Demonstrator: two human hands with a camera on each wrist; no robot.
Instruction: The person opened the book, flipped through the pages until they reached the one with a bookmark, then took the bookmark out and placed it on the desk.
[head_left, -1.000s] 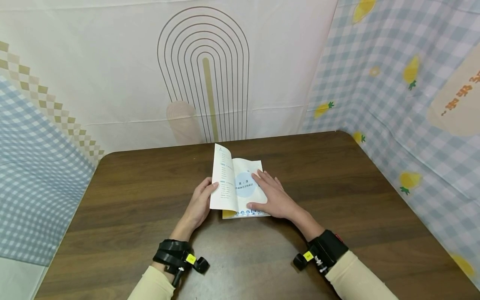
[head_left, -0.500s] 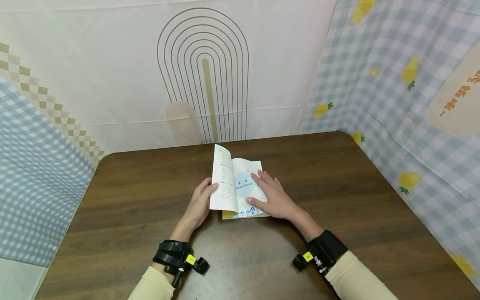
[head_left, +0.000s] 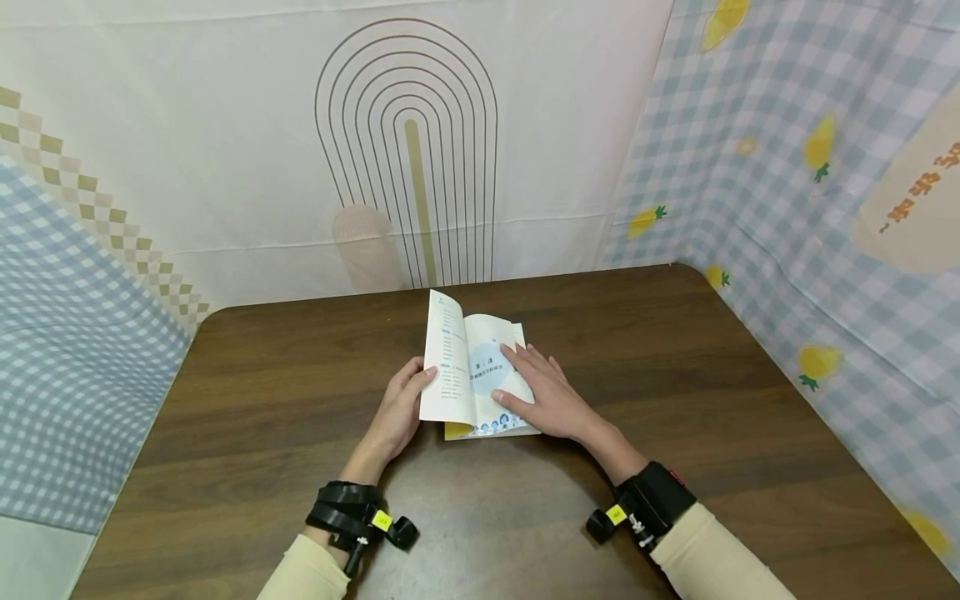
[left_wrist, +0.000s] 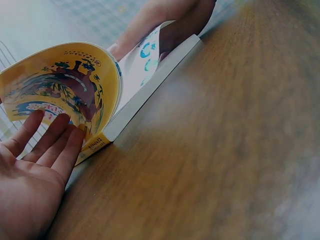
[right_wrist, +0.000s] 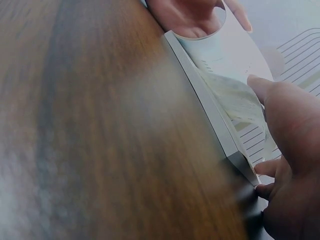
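Note:
An open paperback book (head_left: 491,408) lies on the table, its left cover and pages raised and curved. In the left wrist view the yellow illustrated cover (left_wrist: 75,90) bows upward, with fingers behind it. My left hand (head_left: 397,404) holds this raised side, thumb on the printed page. My right hand (head_left: 553,396) rests over the right side with fingers spread and extended, thumb touching the page. The right wrist view shows a right-hand page (right_wrist: 235,97) arched away from the stack below, with other fingers touching the book's outer edge.
The brown wood-grain table (head_left: 262,392) extends around the book. A white cloth (head_left: 225,125) with arch lines hangs behind it, and blue checked cloths (head_left: 750,183) hang at both sides. Each wrist wears a black camera strap (head_left: 345,517).
The right-hand page has bulged up slightly, and its far right corner now stands apart from the pages beneath. My right thumb has shifted slightly inward; the left hand stays nearly still.

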